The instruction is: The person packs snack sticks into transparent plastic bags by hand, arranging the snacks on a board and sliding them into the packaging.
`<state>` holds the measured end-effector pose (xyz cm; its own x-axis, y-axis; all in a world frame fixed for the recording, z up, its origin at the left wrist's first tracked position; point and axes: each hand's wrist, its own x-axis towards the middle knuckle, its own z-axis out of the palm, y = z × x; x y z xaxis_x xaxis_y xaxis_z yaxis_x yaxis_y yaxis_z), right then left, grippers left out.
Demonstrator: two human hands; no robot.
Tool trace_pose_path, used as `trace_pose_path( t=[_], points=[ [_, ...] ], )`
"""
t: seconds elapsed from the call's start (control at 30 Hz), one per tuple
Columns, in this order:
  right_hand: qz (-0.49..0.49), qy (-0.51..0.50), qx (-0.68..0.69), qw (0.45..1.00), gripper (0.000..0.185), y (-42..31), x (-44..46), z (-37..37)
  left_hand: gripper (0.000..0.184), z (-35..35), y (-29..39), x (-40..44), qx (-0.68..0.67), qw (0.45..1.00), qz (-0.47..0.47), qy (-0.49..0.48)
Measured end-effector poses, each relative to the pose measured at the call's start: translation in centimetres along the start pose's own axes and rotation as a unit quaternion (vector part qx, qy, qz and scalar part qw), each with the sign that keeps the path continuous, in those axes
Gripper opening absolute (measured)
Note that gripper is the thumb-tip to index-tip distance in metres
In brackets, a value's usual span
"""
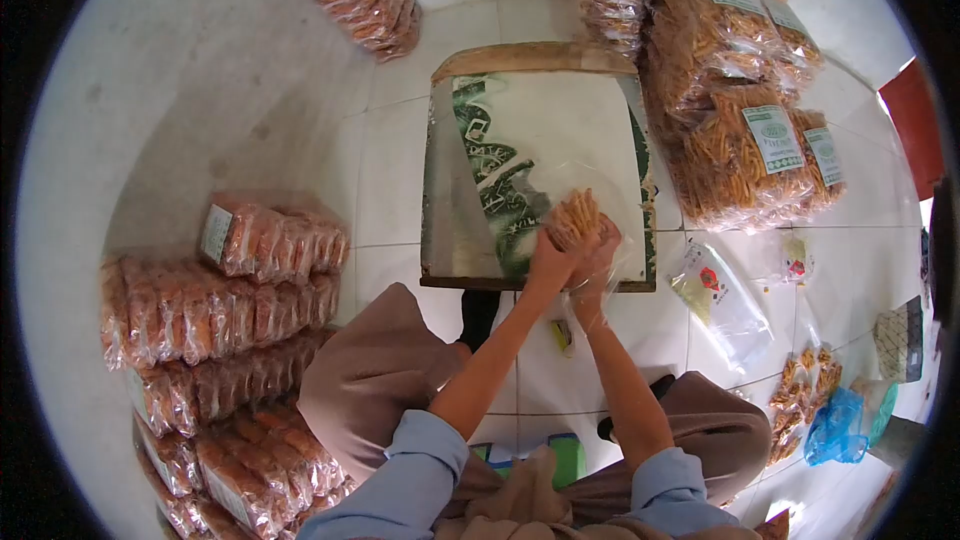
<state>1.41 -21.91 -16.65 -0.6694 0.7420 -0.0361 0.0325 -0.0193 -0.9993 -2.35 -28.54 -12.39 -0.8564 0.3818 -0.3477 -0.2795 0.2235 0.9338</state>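
Observation:
Both of my hands are wrapped round a handful of thin brown snack sticks [575, 215] in a clear plastic bag [630, 245]. My left hand [552, 258] grips the bundle from the left, and my right hand [598, 248] closes on it from the right, with loose clear film hanging about that wrist. The bundle is over the near right part of a low board-topped table [590, 125], whose top carries a green printed sheet [500, 185] at its left. My palms hide the lower end of the sticks.
Stacked packs of brown snacks [190, 310] line the left side. Big labelled bags of snack sticks [735, 155] stand at the right. A pile of printed plastic bags [722, 305] lies on the tiles near loose snack pieces [800, 390] and a blue plastic bag [838, 427].

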Motion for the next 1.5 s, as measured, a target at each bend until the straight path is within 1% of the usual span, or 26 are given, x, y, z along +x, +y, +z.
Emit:
trace_pose_path(
  t=[0.03,0.1,0.13,0.2,0.23,0.33,0.43,0.47,0.53,0.6,0.63,0.7,0.73,0.77,0.8,0.83,0.9,0.93,1.0,1.1,1.23,1.3,1.33,1.4,1.43,1.5],
  points=[
    [0.0,0.001,-0.001,1.0,0.054,-1.6,-0.3,0.0,0.083,-0.2,1.1,0.1,-0.013,1.0,0.007,0.013],
    [-0.131,-0.037,-0.064,0.989,0.057,-4.3,-1.4,0.1,0.083,-1.0,3.1,0.4,-0.123,0.988,-0.033,0.083],
    [-0.131,-0.039,-0.064,0.989,0.057,-2.8,-1.3,0.0,0.083,-1.1,2.6,1.0,-0.124,0.988,-0.032,0.084],
    [-0.122,-0.111,0.023,0.986,0.066,-1.2,-1.0,0.0,0.084,-1.6,1.8,2.1,-0.133,0.991,-0.005,-0.001],
    [-0.118,-0.136,0.052,0.982,0.069,-1.8,-1.0,-0.1,0.084,-1.8,1.5,2.5,-0.134,0.991,-0.004,-0.001],
    [-0.179,-0.196,-0.108,0.958,0.07,-3.0,-1.4,-1.7,0.086,-2.1,2.0,2.5,-0.089,0.996,-0.021,0.023],
    [-0.05,-0.256,-0.038,0.965,0.069,-3.7,-1.2,-2.0,0.09,-1.9,2.5,2.0,-0.067,0.996,-0.059,0.027],
    [0.017,-0.242,-0.003,0.97,0.065,-4.9,-0.9,-1.8,0.093,-1.7,2.4,2.0,-0.032,0.999,-0.032,0.024],
    [0.082,-0.23,0.038,0.969,0.063,-6.0,-0.2,0.0,0.095,-1.8,1.5,2.7,0.008,1.0,-0.004,0.024],
    [-0.031,-0.198,0.289,0.936,0.059,-5.1,0.3,1.7,0.104,-2.1,0.9,3.1,0.02,0.997,0.071,-0.022],
    [-0.031,-0.198,0.29,0.936,0.059,-4.5,0.5,1.8,0.104,-2.2,0.8,3.1,0.02,0.997,0.071,-0.021],
    [-0.047,-0.171,0.217,0.96,0.058,-3.8,1.1,1.5,0.1,-2.4,0.7,3.1,0.282,0.959,0.038,0.016],
    [-0.047,-0.17,0.217,0.96,0.058,-3.6,1.2,1.2,0.1,-2.6,0.6,3.3,0.282,0.959,0.038,0.015],
    [-0.173,-0.149,-0.017,0.973,0.059,-3.5,1.3,0.7,0.094,-2.8,0.6,3.5,0.122,0.988,0.052,0.082],
    [-0.287,-0.119,-0.249,0.917,0.059,-3.2,1.4,0.3,0.087,-2.8,0.3,3.8,-0.042,0.986,0.065,0.147],
    [-0.287,-0.12,-0.252,0.917,0.059,-2.6,1.5,0.0,0.087,-2.6,-0.1,4.0,-0.045,0.986,0.063,0.148],
    [-0.224,-0.169,-0.192,0.94,0.057,-2.0,1.5,0.1,0.077,-1.9,-0.5,4.2,0.024,0.97,0.208,0.12],
    [-0.202,-0.184,-0.173,0.946,0.056,-2.1,1.5,0.3,0.077,-1.4,-0.7,4.1,0.023,0.971,0.207,0.12],
    [-0.274,-0.118,-0.123,0.947,0.047,-2.1,2.3,1.1,0.074,-0.6,-0.7,3.8,0.179,0.943,0.227,0.166],
    [-0.252,-0.147,-0.134,0.947,0.044,-2.9,3.7,1.6,0.073,-0.1,0.3,3.8,0.247,0.925,0.221,0.186],
    [-0.32,-0.155,-0.194,0.914,0.043,-5.0,4.8,1.8,0.063,-2.0,2.2,5.0,0.159,0.938,0.222,0.215],
    [-0.191,-0.269,-0.016,0.944,0.041,-4.7,5.4,2.0,0.046,-3.0,2.4,6.4,0.108,0.924,0.333,0.155],
    [-0.191,-0.269,-0.016,0.944,0.041,-4.6,5.7,2.2,0.046,-3.0,2.5,6.8,0.108,0.924,0.332,0.155],
    [-0.151,-0.31,0.056,0.937,0.041,-4.0,6.4,2.6,0.031,-3.1,2.5,7.3,0.218,0.91,0.322,0.14],
    [-0.15,-0.31,0.056,0.937,0.041,-2.8,7.0,2.9,0.031,-3.1,2.6,7.4,0.219,0.911,0.321,0.14],
    [-0.287,-0.25,-0.194,0.904,0.046,-2.0,8.0,3.5,0.024,-2.8,3.1,7.6,0.233,0.901,0.321,0.176]
  ],
)
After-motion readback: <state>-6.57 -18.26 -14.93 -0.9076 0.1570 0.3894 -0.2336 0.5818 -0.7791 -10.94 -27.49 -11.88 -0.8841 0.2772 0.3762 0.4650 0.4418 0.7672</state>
